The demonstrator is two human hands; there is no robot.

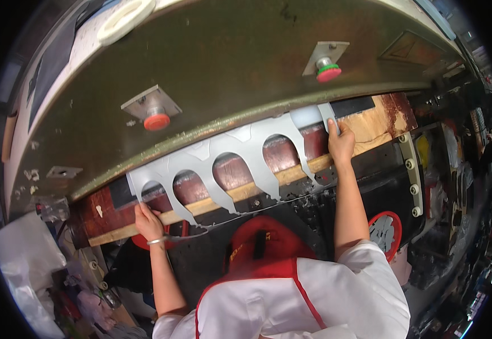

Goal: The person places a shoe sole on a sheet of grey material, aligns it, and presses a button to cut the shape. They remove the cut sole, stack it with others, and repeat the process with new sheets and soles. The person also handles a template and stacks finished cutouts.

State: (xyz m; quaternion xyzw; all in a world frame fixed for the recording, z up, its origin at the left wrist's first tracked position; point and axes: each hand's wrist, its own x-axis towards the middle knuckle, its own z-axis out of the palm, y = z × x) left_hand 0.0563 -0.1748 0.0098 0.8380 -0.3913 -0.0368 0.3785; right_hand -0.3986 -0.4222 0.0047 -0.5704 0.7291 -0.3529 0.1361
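Note:
A pale grey sheet point(260, 164) with a row of arch-shaped cut-outs stretches between my two hands, its narrow strips hanging toward me over the board's front edge. My left hand point(148, 223) is closed on the sheet's left end, thumb and fingers pinching a thin strip. Farther right, my right hand point(342, 142) grips a narrow strip at the other end, thumb on top. Underneath lies a dark red board point(234, 171) with a bare wooden front edge, seen through the cut-outs. The sheet's far edge runs up to the green machine, where part of it may be hidden.
The green machine point(229, 68) spans the far side, with a red push button point(156, 121) and a pink button with a green collar point(329, 72). A red-rimmed bin point(397, 237) holds grey scraps at right. Clear plastic point(28, 257) is piled at left.

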